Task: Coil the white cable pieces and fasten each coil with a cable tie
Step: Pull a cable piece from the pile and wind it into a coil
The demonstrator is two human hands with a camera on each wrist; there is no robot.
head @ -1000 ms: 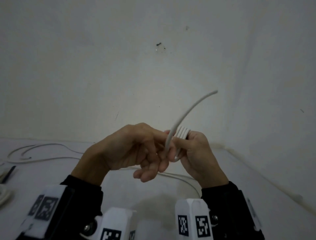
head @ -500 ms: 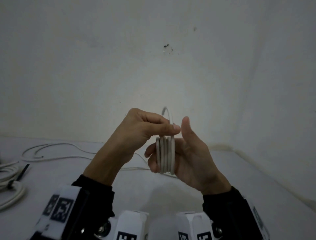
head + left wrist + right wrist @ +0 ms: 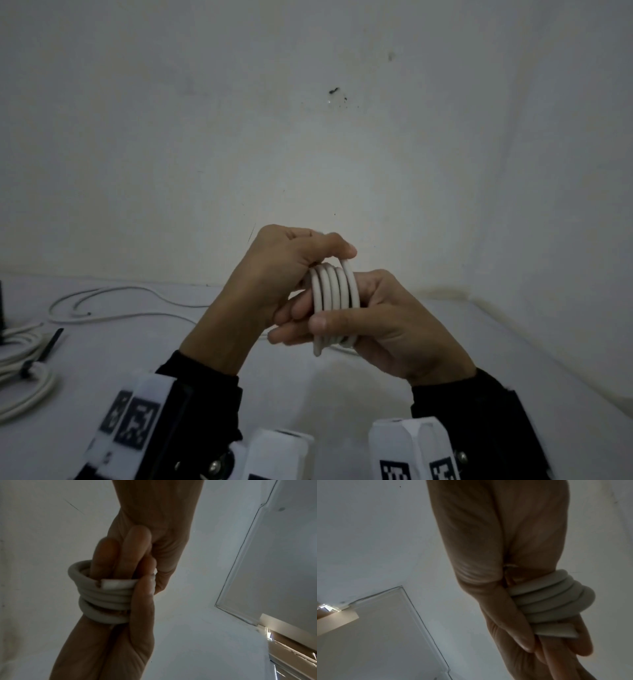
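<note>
Head view, far left: tied coil (image 3: 20,359) with black cable tie (image 3: 27,368) on table (image 3: 308,394).
Behind: loose cable (image 3: 113,301).
Centre: left hand (image 3: 274,274) and right hand (image 3: 383,325) close together, both gripping white cable coil (image 3: 335,298), held above table.

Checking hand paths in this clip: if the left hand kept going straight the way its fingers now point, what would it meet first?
The left hand points right, into the white cable coil it already touches; straight on, the right hand behind the coil likely comes next.
</note>
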